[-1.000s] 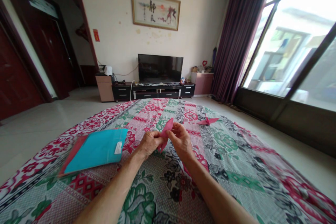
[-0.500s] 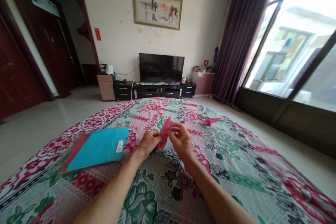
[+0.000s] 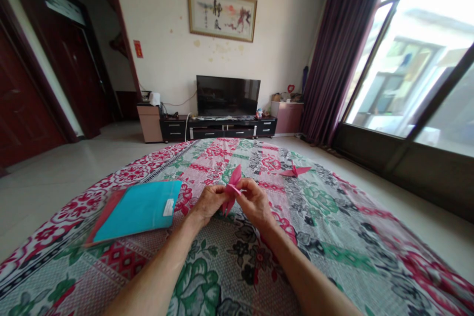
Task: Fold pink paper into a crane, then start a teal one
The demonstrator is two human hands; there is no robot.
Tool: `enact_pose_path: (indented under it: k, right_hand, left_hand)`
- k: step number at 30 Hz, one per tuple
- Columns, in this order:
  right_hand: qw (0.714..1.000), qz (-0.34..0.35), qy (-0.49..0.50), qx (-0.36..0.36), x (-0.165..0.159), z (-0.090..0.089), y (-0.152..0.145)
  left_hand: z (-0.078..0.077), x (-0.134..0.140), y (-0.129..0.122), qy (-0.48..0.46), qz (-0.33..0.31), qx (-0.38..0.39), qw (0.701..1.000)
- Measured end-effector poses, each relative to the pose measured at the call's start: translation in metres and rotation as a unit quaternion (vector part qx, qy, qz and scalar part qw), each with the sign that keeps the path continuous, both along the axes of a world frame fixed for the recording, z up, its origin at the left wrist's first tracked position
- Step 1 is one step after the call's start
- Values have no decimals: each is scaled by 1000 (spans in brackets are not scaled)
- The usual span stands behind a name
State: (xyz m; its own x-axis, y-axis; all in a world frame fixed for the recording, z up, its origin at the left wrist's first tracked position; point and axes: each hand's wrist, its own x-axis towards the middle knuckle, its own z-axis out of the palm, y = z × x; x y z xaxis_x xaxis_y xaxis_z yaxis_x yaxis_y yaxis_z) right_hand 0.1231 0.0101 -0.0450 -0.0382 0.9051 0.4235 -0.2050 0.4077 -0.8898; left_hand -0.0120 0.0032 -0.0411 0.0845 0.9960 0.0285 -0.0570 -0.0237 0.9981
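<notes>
Floral cloth (image 3: 333,237) covering round table, living room beyond. Left hand (image 3: 208,203) and right hand (image 3: 255,201) both pinching pink folded paper (image 3: 231,188) between them, above cloth; long axis standing near upright, tip pointing away. Finished pink crane (image 3: 294,171) lying well apart, right.

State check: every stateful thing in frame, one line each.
pink origami piece: partly folded, pinched between both hands, held above the cloth
left hand: closed on the piece's lower part
right hand: fingers pinching the piece's right side
finished pink crane: folded, lying on the floral cloth, untouched
teal paper pack: flat on the cloth, a red sheet under it
TV: screen dark
curtain: drawn aside
</notes>
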Motion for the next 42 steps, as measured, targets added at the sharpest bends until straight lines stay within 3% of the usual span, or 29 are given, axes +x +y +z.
enact_pose_path:
  k: [3, 5, 14, 21, 34, 42]
  right_hand:
    - [994, -6, -65, 84, 3, 5, -3]
    - [993, -16, -77, 94, 5, 7, -4]
    - [994, 9, -85, 62, 10, 10, -3]
    - [998, 54, -11, -28, 4, 3, 4]
    - [993, 96, 63, -15, 0, -4, 9]
    - [984, 154, 29, -82, 3, 3, 2]
  left_hand:
    - [1, 0, -1, -22, -2, -12, 1000]
    - [2, 0, -2, -23, -5, -7, 1000]
    - [-2, -1, 1, -21, -6, 22, 1000]
    - [-3, 0, 2, 25, -12, 63, 998]
    - [-1, 4, 0, 40, 24, 80, 996]
    - [-1, 4, 0, 38, 27, 92, 995]
